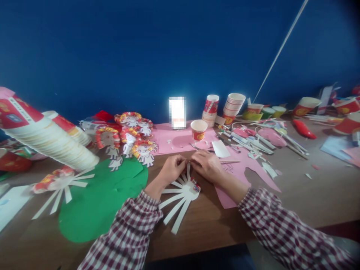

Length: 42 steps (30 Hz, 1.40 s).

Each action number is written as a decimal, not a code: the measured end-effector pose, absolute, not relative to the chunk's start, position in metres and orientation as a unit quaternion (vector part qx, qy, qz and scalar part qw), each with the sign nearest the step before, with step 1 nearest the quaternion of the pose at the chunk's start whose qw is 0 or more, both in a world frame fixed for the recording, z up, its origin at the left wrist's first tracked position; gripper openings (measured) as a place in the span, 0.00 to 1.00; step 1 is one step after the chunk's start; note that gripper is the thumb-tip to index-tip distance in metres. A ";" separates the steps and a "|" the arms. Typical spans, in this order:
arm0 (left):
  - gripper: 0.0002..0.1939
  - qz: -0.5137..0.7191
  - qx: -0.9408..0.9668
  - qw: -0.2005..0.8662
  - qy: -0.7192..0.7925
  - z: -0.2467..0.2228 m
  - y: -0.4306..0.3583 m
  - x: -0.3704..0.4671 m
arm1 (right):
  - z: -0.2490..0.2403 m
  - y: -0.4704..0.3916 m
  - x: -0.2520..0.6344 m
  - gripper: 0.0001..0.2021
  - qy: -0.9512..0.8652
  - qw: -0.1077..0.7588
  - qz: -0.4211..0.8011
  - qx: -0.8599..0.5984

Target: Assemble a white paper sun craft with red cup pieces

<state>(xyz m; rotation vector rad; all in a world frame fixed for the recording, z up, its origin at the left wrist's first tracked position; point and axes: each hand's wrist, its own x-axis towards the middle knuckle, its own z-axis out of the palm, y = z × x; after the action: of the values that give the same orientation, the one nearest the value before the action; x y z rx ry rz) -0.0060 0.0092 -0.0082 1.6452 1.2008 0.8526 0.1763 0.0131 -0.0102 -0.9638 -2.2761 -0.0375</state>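
Note:
A paper cup cut into strips lies splayed on the brown table, its long white strips fanning mostly to the left and toward me. A bit of red printed paper shows at its right side. At its far edge my left hand is closed, thumb and fingertips pinching the end of one strip. My right hand meets it there, its bent fingers on the same strip end. The fingertips partly hide this end. Past my hands stands an upright red and white paper cup.
A second splayed cup lies left beside green paper. Stacked cups lean at far left. Paper sheep figures stand behind. Pink paper, markers and more cup stacks occupy the right and back, before a blue wall.

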 end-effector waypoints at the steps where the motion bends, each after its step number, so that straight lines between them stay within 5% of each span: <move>1: 0.13 0.345 0.667 0.448 0.484 -0.008 0.009 -0.006 | -0.011 0.013 0.177 0.06 -0.869 0.328 -0.015 -0.371; 42: 0.10 0.322 0.724 0.355 0.497 -0.010 0.010 -0.008 | -0.010 0.011 0.175 0.06 -0.869 0.323 0.004 -0.375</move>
<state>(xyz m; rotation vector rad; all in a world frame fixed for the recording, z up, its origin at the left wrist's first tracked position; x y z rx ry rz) -0.0077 0.0096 -0.0095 1.8699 1.2834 0.8313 0.1751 0.0105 -0.0100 -0.9852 -2.2796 0.0100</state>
